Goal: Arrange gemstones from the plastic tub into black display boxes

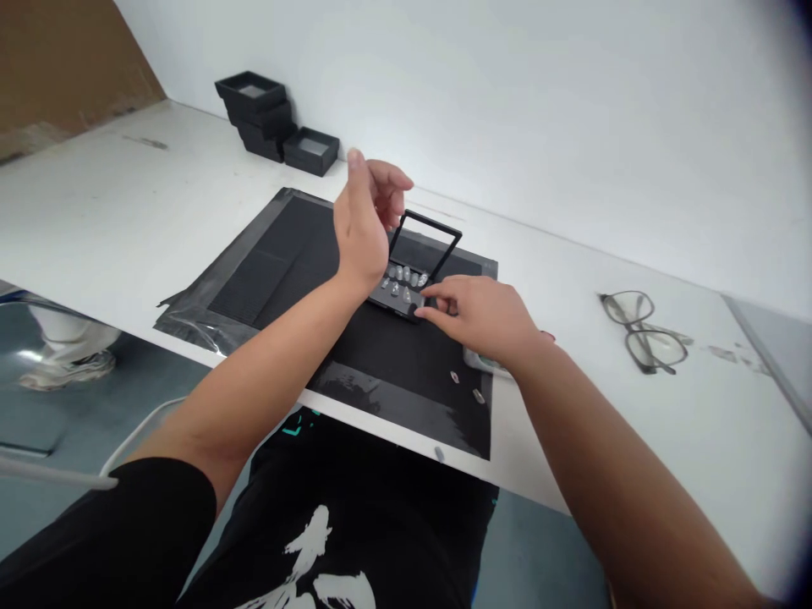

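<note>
A small black display case point(399, 306) lies on the black mat, its framed clear lid point(437, 227) standing up at the back. Two rows of shiny press-on nails point(406, 292) sit inside the case. My right hand point(479, 313) is at the case's right edge, thumb and forefinger in a pinch; whatever is between them is too small to make out. To the left of the lid, my left hand point(364, 224) is raised with the thumb up and the fingers loosely bent and apart, holding nothing. Loose nails point(454, 377) lie on the mat nearer to me.
Under the case is a black mat point(266, 279) with clear plastic edges, on a white table point(152, 220). Several black cases point(257, 114) are stacked by the wall, with a single case point(311, 150) beside them. Eyeglasses point(644, 330) rest at the right.
</note>
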A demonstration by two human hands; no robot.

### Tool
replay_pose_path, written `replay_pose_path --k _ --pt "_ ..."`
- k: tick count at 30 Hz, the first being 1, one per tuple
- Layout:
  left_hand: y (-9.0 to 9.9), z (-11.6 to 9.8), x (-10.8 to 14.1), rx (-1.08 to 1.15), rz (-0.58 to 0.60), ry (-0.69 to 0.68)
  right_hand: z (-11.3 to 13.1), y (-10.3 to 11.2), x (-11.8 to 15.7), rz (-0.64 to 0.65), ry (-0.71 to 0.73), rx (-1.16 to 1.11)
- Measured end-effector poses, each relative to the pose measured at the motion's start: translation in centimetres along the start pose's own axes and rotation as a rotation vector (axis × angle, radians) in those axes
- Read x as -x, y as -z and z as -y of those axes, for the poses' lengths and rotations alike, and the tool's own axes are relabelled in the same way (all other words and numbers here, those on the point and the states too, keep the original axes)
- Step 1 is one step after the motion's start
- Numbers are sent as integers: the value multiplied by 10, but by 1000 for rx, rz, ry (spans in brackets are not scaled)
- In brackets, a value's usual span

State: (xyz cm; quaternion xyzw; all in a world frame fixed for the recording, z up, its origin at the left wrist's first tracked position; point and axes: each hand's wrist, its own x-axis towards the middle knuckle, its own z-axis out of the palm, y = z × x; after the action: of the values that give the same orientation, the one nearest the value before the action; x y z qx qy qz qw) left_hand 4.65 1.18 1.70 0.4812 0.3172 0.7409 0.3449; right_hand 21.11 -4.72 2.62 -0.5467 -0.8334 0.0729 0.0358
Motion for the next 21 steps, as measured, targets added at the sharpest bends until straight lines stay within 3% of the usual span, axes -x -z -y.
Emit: replay_pose_path --k 6,14,21 --pt "-1 12 1 137 26 -7 7 -2 -9 51 -34 71" --pt "2 18 1 23 26 59 7 -13 -3 20 -32 191" --pt "-1 23 10 -10 128 61 3 -17 2 23 -111 58"
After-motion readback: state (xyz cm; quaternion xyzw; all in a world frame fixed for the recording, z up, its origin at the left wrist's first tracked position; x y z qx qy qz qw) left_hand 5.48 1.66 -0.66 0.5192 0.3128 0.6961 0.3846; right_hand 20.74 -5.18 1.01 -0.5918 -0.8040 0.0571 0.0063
